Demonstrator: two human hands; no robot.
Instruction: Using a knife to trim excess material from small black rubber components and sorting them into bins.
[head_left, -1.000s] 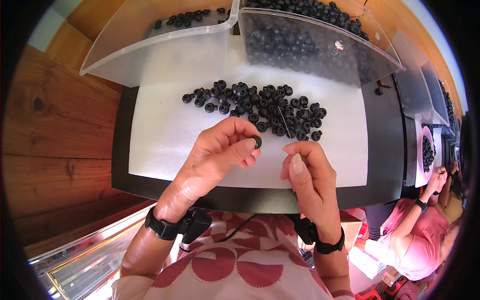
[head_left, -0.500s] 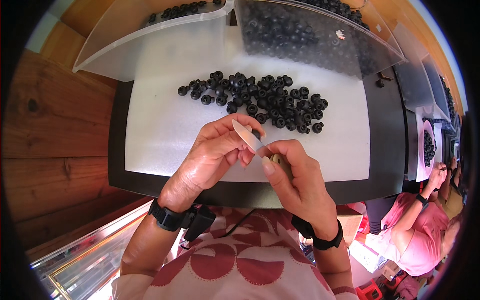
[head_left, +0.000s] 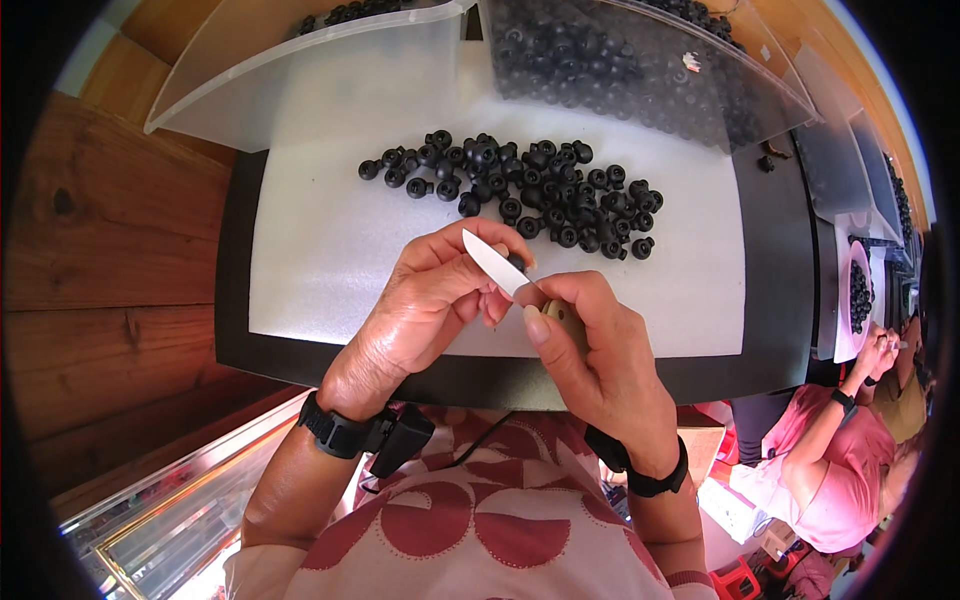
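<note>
My left hand (head_left: 432,290) pinches a small round black plastic part (head_left: 516,261) between thumb and fingers, above the near half of a white mat (head_left: 320,270). In my right hand (head_left: 605,365) is a small knife (head_left: 492,265), its tan handle wrapped by the fingers. The blade points up and to the left and lies across the black part, covering some of it; whether the edge touches it I cannot tell. Just beyond my hands a loose pile of similar black parts (head_left: 540,190) is spread over the mat.
Two clear plastic bins stand at the far side: the left bin (head_left: 310,90) holds a few black parts, the right bin (head_left: 640,95) many. To the right, a co-worker in pink (head_left: 840,470) works beside a pink tray (head_left: 846,340) of black parts. Wooden boards (head_left: 110,220) flank the left.
The knife and both hands stay nearly in place, with the blade slightly turned and looking brighter. The whole view has shifted a little.
</note>
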